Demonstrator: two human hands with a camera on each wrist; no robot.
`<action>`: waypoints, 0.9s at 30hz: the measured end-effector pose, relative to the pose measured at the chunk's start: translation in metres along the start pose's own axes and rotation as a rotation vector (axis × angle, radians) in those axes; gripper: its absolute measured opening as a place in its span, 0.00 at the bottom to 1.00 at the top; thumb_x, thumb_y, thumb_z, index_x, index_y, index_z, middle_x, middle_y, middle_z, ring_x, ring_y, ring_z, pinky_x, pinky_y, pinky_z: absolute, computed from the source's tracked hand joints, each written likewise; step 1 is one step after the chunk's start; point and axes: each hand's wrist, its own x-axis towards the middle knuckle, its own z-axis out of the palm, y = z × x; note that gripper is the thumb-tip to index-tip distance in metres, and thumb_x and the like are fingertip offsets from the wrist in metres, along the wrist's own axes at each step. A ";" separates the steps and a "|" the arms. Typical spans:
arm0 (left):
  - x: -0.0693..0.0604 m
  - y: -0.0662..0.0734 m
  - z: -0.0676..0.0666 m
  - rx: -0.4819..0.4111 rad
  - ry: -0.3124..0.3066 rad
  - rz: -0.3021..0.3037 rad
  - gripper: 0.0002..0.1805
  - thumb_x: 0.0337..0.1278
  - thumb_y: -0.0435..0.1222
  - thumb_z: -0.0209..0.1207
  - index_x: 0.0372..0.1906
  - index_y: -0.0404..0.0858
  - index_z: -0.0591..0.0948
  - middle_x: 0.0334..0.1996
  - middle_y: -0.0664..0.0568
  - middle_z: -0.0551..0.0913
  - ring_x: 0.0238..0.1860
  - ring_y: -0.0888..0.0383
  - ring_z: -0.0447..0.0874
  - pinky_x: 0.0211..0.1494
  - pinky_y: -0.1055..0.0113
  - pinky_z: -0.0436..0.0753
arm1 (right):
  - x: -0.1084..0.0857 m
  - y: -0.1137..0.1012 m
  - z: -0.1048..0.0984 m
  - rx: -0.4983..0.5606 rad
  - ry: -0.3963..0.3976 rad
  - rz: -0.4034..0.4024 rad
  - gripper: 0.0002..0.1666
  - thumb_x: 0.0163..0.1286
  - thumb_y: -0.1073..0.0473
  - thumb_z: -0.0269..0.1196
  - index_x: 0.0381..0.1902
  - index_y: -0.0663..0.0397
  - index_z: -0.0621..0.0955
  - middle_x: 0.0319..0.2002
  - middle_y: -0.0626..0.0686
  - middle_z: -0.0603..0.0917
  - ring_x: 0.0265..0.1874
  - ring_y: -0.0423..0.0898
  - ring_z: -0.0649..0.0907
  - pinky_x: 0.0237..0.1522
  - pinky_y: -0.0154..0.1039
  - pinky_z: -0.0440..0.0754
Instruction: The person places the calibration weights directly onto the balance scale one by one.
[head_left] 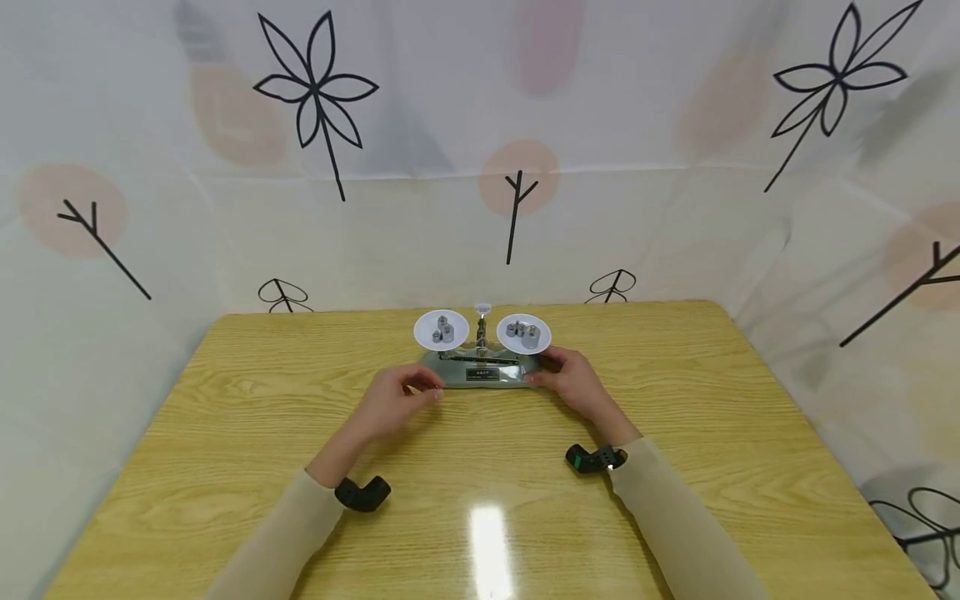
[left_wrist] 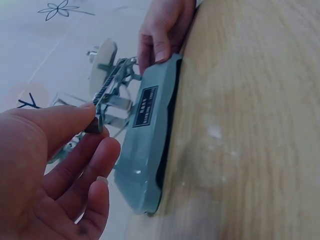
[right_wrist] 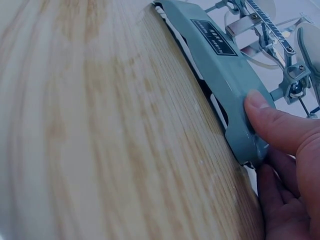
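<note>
A balance scale [head_left: 482, 374] with a grey-green base stands toward the back of the table. Small metal weights [head_left: 447, 333] sit on its left pan [head_left: 423, 327], and more weights [head_left: 530, 337] on its right pan [head_left: 543, 332]. My left hand [head_left: 397, 400] is at the base's front left corner. Its thumb and index finger pinch a small dark object [left_wrist: 93, 126], mostly hidden; its kind is unclear. My right hand [head_left: 576, 383] grips the base's right end, thumb [right_wrist: 260, 102] on top, other fingers [right_wrist: 272, 185] round the end and partly hidden.
The wood-grain table [head_left: 285, 358] extends around the scale on both sides and in front. Behind it hangs a pale cloth [head_left: 420, 225] with flower and twig drawings. Dark wrist devices [head_left: 363, 494] sit on both forearms.
</note>
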 end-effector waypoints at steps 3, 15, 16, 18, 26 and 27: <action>0.000 0.002 -0.007 -0.003 0.022 -0.010 0.08 0.64 0.38 0.66 0.43 0.38 0.87 0.35 0.59 0.85 0.39 0.58 0.82 0.39 0.61 0.81 | -0.001 0.000 0.000 -0.002 0.001 -0.007 0.35 0.58 0.61 0.75 0.63 0.63 0.78 0.62 0.61 0.78 0.64 0.56 0.75 0.66 0.54 0.70; 0.002 0.010 -0.029 0.005 0.093 0.005 0.04 0.62 0.40 0.67 0.39 0.45 0.86 0.34 0.57 0.85 0.38 0.56 0.82 0.38 0.62 0.81 | -0.001 0.003 0.000 0.010 -0.002 -0.013 0.35 0.58 0.60 0.75 0.63 0.62 0.78 0.61 0.61 0.79 0.63 0.56 0.76 0.65 0.54 0.71; 0.002 0.011 -0.030 0.004 0.097 0.010 0.04 0.62 0.39 0.67 0.39 0.45 0.86 0.34 0.57 0.85 0.39 0.56 0.82 0.38 0.62 0.81 | -0.001 0.003 0.000 0.013 -0.001 -0.012 0.35 0.58 0.60 0.76 0.63 0.62 0.78 0.61 0.61 0.79 0.63 0.56 0.76 0.65 0.54 0.71; 0.004 0.012 -0.033 0.009 0.107 0.017 0.04 0.62 0.39 0.67 0.39 0.45 0.86 0.34 0.56 0.85 0.39 0.56 0.81 0.38 0.62 0.81 | -0.001 0.003 0.000 0.017 -0.001 -0.012 0.35 0.58 0.60 0.75 0.63 0.62 0.78 0.61 0.61 0.79 0.63 0.56 0.76 0.65 0.54 0.71; 0.011 0.019 -0.045 0.044 0.135 0.063 0.04 0.62 0.37 0.67 0.39 0.43 0.85 0.35 0.55 0.85 0.38 0.56 0.82 0.36 0.64 0.81 | 0.000 0.002 0.001 0.020 0.004 -0.014 0.34 0.58 0.60 0.76 0.62 0.62 0.79 0.61 0.60 0.79 0.63 0.55 0.76 0.65 0.54 0.71; 0.012 0.021 -0.047 0.050 0.135 0.067 0.04 0.62 0.37 0.67 0.39 0.43 0.85 0.35 0.55 0.85 0.38 0.56 0.82 0.36 0.64 0.80 | 0.000 0.002 0.000 0.017 0.005 -0.014 0.34 0.58 0.61 0.76 0.62 0.62 0.79 0.61 0.60 0.79 0.63 0.55 0.76 0.65 0.53 0.71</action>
